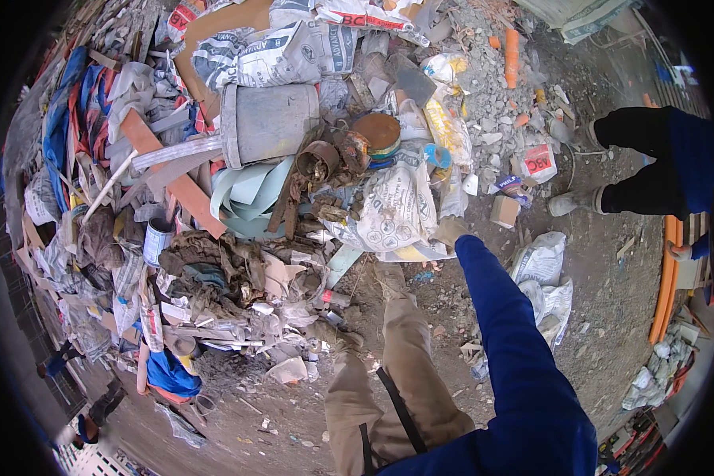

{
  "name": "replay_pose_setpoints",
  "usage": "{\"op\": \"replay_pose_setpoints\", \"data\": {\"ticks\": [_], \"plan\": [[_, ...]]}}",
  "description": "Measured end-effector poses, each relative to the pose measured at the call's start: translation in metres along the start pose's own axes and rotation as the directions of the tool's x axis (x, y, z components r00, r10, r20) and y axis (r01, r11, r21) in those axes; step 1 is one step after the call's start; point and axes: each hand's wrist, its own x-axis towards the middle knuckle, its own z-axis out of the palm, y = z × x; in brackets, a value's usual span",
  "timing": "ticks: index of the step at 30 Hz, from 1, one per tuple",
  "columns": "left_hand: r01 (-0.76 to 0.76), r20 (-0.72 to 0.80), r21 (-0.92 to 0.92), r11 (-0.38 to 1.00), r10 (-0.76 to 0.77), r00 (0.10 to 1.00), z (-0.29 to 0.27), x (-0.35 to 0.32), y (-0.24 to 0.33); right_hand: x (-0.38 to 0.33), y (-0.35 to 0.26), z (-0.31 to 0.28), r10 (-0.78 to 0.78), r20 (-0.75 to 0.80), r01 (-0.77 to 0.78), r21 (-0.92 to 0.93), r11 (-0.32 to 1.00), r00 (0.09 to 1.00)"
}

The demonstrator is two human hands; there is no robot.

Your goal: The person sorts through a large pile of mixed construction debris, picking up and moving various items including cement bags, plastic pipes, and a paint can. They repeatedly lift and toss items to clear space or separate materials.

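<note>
**Blue sleeve, khaki trousers, dusty boots**

Right arm (504,333) covered by a long sleeve of deep blue cloth, smooth and plain, widening toward the shoulder at the lower edge. Right hand (451,232) wrapped in a pale tan work glove, soiled. Legs clad in khaki trousers (408,373), creased and dusty at the knees. A dark strap (397,408) hanging across the thigh. Feet shod in scuffed, dust-coloured boots (390,279), one ahead of the other. Left arm out of sight.

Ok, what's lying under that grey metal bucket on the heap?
The grey metal bucket lies on its side over pale green sheet material and a printed cement sack. Anything deeper is covered by debris.
</note>
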Motion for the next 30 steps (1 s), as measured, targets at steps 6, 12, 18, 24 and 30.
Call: {"op": "replay_pose_setpoints", "data": {"ticks": [6,12,18,24,30], "plan": [[0.069,0.073,-0.035,0.997,-0.067,0.995,-0.004,0.004,-0.041,0.019,0.005,0.069,0.194,0.27,-0.333,0.777,0.535,0.943],[0.095,0.107,0.044,0.994,-0.099,0.989,-0.001,0.004,-0.033,-0.007,-0.004,0.024,-0.203,0.011,0.186,0.367,0.912,0.979],[0.04,0.119,0.111,0.993,-0.053,0.992,0.002,0.008,0.004,-0.048,-0.031,-0.01,-0.355,0.0,0.338,-0.307,0.89,0.935],[-0.068,0.123,0.138,0.988,0.051,0.991,0.017,0.0,0.051,-0.133,-0.046,-0.011,0.025,-0.099,0.036,0.564,0.825,0.995],[-0.158,0.142,0.112,0.981,0.141,0.98,0.011,-0.013,0.066,-0.238,-0.128,-0.022,0.199,-0.06,-0.051,0.857,0.513,0.978]]}}
